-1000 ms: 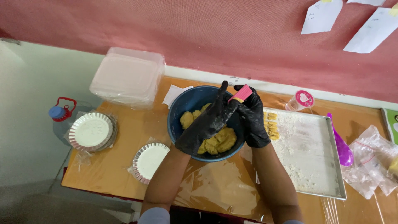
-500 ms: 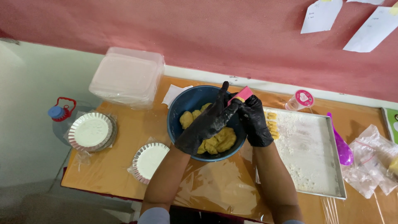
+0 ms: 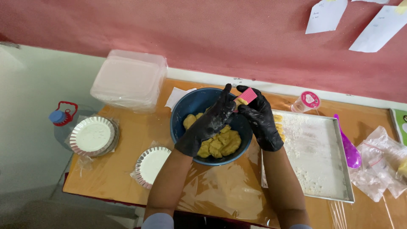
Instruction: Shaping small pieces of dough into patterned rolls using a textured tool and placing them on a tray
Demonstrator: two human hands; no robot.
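Note:
Both my hands wear black gloves and meet over a blue bowl (image 3: 186,111) that holds lumps of yellow dough (image 3: 220,144). My right hand (image 3: 258,118) grips a small pink mould (image 3: 246,96) with a bit of dough at its mouth. My left hand (image 3: 210,123) is dusted with flour and its fingertips press against the dough at the mould. Just right of the bowl lies a metal baking tray (image 3: 335,169) dusted with flour, with a few shaped yellow pieces (image 3: 280,127) at its left edge.
The wooden table is covered with clear film. Two stacks of foil tart tins (image 3: 92,136) (image 3: 151,165) sit at the left, a stack of clear plastic boxes (image 3: 129,80) behind. A small pink-lidded cup (image 3: 307,101), a purple scoop (image 3: 348,148) and plastic bags (image 3: 381,165) lie at the right. A water jug (image 3: 63,121) stands off the table's left.
My hands have stayed over the bowl, shifting slightly; the left fingers keep working dough against the pink mould.

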